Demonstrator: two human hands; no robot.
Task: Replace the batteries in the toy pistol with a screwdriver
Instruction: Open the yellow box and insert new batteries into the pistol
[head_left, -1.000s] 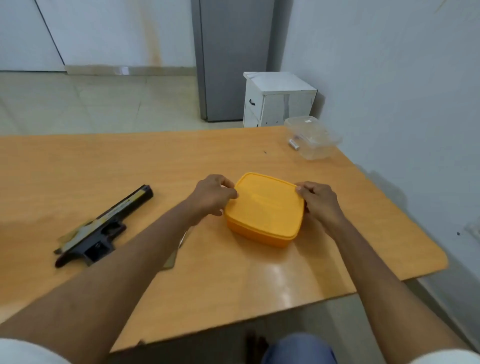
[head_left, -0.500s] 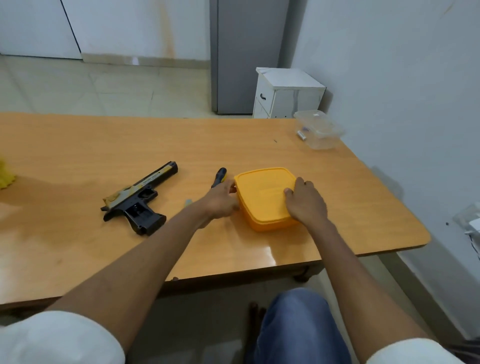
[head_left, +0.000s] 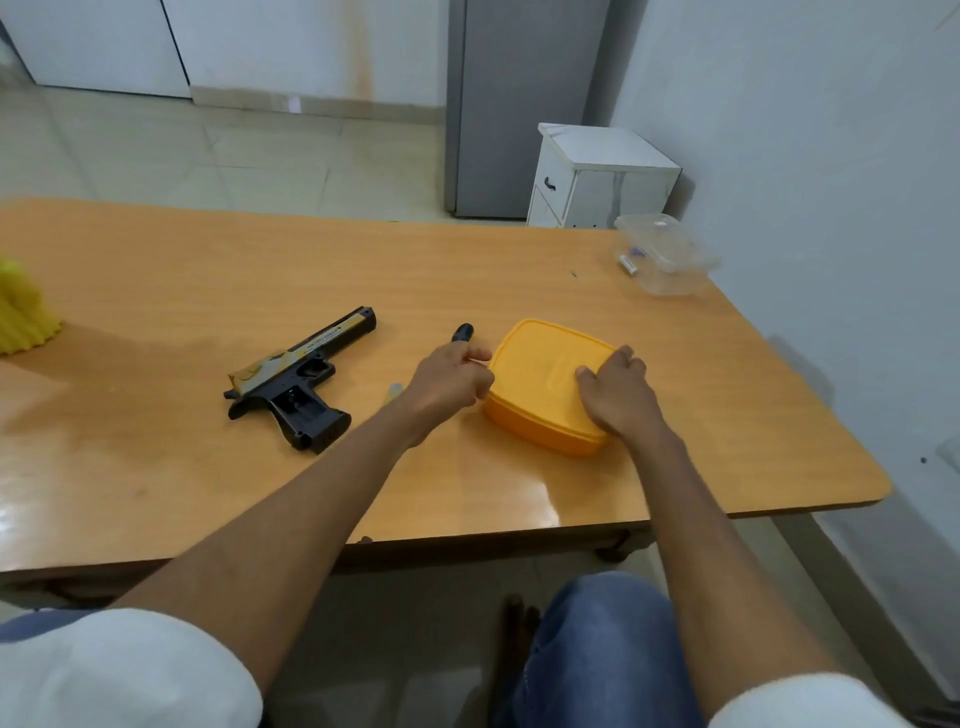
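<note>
The toy pistol (head_left: 298, 385) lies on its side on the table (head_left: 156, 291), left of your hands. Your left hand (head_left: 451, 382) pinches the yellow container's (head_left: 540, 395) lid edge, grip narrow. Your right hand (head_left: 615, 395) presses flat on the lid, fingers relaxed.

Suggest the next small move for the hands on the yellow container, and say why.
Probably peel the lid up at the corner the left hand pinches, while the right hand lies flat on top, steadying the yellow container. The lid looks closed, and the toy pistol lies untouched on the table.
</note>
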